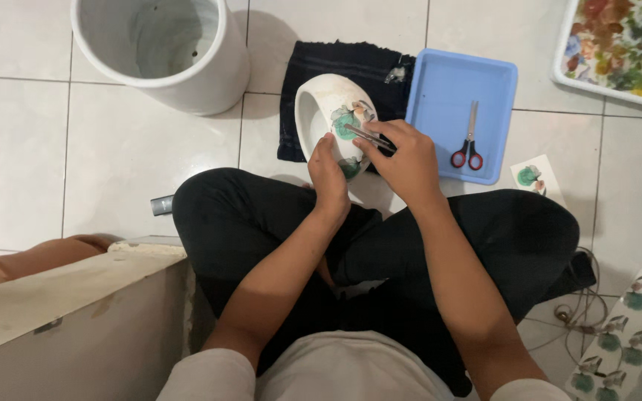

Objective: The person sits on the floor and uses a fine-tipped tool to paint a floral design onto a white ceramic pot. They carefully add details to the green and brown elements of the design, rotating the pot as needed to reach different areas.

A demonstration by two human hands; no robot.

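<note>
While the left hand (328, 172) steadies a tilted white pot (321, 111), the right hand (408, 160) pinches tweezers (365, 136) against its green decal, above white floor tiles (113, 156).

Open tiled floor (113, 156) is left to the left of the knees — bounded above by a large white pot (161, 48) and below by a low ledge (68, 297). To the right, passage is narrowed by a blue tray (440, 89) holding scissors (468, 145), a paint palette (618, 44) and a sticker sheet (622, 334).
</note>
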